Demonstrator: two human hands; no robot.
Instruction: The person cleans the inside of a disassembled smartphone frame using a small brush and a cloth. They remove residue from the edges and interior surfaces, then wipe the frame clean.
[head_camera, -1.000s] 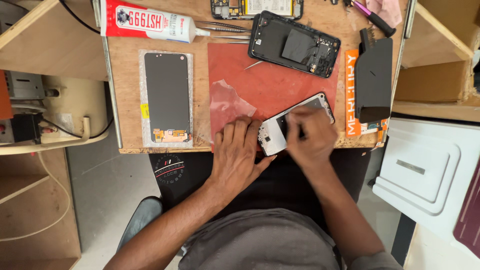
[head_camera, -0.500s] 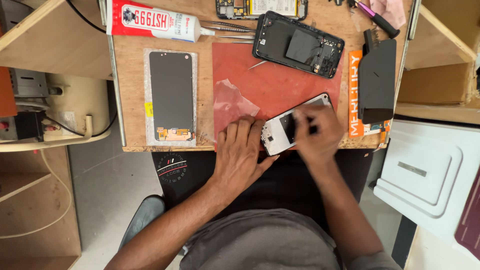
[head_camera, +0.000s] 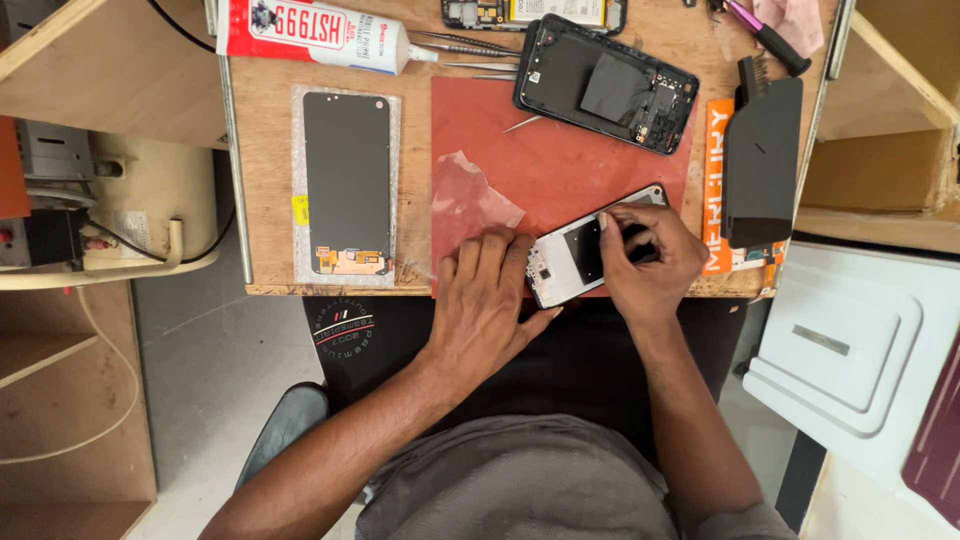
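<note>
Pretty bright, even light all over, so barely any shadows are thrown on the wooden bench (head_camera: 270, 190). A soft sheen is picked up on the red mat (head_camera: 560, 170). Everything's kept sharp, though straight edges are bent slightly near the corners.

I see bare red mat (head_camera: 560, 170) open ahead of my hands. The opened phone body (head_camera: 605, 85) blocks the far edge, the black box (head_camera: 762, 160) the right, crumpled film (head_camera: 465, 200) the left.

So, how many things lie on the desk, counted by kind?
Phone parts: 4 (frame, open phone, screen, board)
Glue tube: 1
Red mat: 1
Black box: 1
Tweezers: 1
Total: 8
</note>
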